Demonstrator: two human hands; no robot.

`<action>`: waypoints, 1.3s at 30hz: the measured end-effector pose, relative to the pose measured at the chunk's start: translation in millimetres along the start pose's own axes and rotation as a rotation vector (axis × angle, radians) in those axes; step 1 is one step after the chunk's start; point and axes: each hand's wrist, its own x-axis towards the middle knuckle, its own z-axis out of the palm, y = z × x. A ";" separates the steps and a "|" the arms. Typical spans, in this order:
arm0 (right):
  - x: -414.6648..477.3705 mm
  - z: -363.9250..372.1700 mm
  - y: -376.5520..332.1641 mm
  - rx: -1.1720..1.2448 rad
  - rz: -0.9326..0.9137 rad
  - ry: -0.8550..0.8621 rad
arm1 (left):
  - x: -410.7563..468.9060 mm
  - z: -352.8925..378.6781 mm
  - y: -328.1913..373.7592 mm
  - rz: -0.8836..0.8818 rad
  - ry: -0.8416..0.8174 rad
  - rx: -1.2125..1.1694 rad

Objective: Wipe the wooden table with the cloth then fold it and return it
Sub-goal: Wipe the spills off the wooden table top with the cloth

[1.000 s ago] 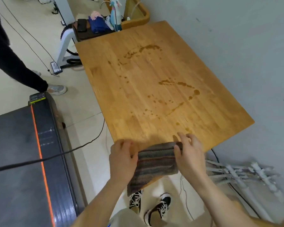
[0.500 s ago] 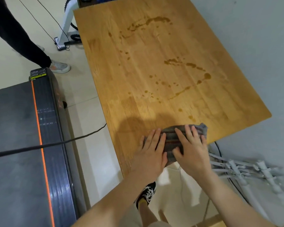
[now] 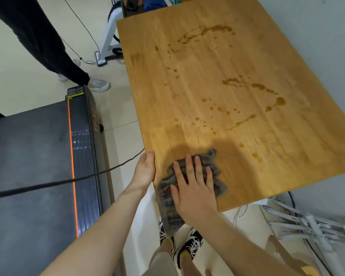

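The wooden table (image 3: 207, 76) fills most of the view, and all places here are given from it. At its left side, on the floor, stands a big dark machine (image 3: 38, 156) with an orange stripe, and a black cable (image 3: 68, 181) runs across it toward the table's near left corner. Beyond the left side, a second person's dark trouser leg (image 3: 38, 36) is seen. Under the near right corner lies a white folded frame (image 3: 307, 222).

The right hand (image 3: 193, 188) is at the table's near edge. Its grip is apart: the fingers are straight and spread, and press flat on the cloth (image 3: 215, 172). The cloth lies crumpled at the near left corner, and part of it hangs down over the near edge. The left hand (image 3: 145, 170) rests against the left edge, with straight fingers that hold nothing. Brown spill marks (image 3: 253, 86) cover the middle and the far part of the table, well apart from the cloth, so I judge the wiping is only at its start.

What could go wrong: the hanging part may pull the cloth off the edge if the palm lifts. A bunched cloth may also smear the liquid rather than take it up. A step to the left could catch the cable.

I cannot make out any container; the things past the far end are cut off.
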 end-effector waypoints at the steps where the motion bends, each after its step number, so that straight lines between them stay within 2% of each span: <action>1: 4.7 -0.1 4.0 -0.012 -0.047 0.003 | 3.5 0.2 6.5 0.011 -0.014 0.004; 4: 25.5 -2.3 6.8 -0.002 -0.091 0.036 | 24.2 -1.1 29.2 0.016 0.028 -0.146; 6: 44.7 -4.6 0.3 0.021 -0.076 0.049 | 45.0 -3.3 47.1 -0.052 0.084 -0.208; 8: 71.2 -8.1 -4.4 0.028 -0.033 0.086 | 64.4 -2.8 59.8 -0.090 0.132 -0.131; 12: 120.0 -18.0 -13.1 0.039 0.084 0.144 | 87.3 -7.5 58.0 0.090 0.231 0.178; 16: 94.6 -14.2 -23.0 0.117 0.073 0.170 | 117.4 -18.9 77.7 0.095 0.203 0.090; 19: 72.9 -10.8 -24.2 0.029 0.070 0.171 | 143.4 -19.0 103.6 0.122 0.262 0.123; 23: 108.2 -10.3 -37.5 -0.053 0.093 0.140 | 152.1 -14.6 107.1 0.153 0.367 0.222; 31: 205.9 -28.2 -40.1 -0.028 0.028 0.135 | 162.7 -12.4 104.0 0.186 0.362 0.194; 36: 197.0 -28.9 -44.6 0.026 0.059 0.159 | 161.6 -13.7 104.9 0.202 0.371 0.198; 39: 143.6 -22.4 -40.4 0.055 0.013 0.104 | 158.6 -14.9 105.5 0.188 0.381 0.220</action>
